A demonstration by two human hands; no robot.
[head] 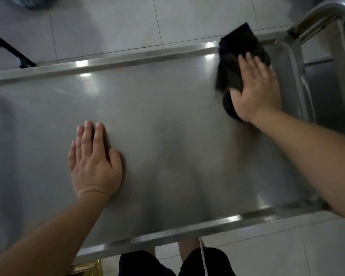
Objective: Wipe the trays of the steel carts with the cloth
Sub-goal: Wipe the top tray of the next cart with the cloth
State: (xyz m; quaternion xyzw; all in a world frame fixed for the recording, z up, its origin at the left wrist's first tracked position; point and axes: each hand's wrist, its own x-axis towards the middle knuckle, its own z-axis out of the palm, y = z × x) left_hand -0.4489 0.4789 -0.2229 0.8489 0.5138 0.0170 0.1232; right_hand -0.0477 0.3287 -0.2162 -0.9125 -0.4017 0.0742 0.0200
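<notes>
Top tray [167, 116] of a steel cart, seen from above. Left grip [94, 162] lies flat on the tray's near-left area, fingers straight, holding nothing. Right grip [257, 90], fingers extended, presses the dark cloth [241, 50] against the tray's far right corner, beside the frame [317, 14]. Tiled floor [127, 22] lies beyond.

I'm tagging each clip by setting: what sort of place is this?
Probably a commercial kitchen or similar service area. A stainless-steel cart tray with a raised rim stands over a pale tiled floor, a tubular steel handle at its right end, and the right hand presses a dark cloth on it.
</notes>
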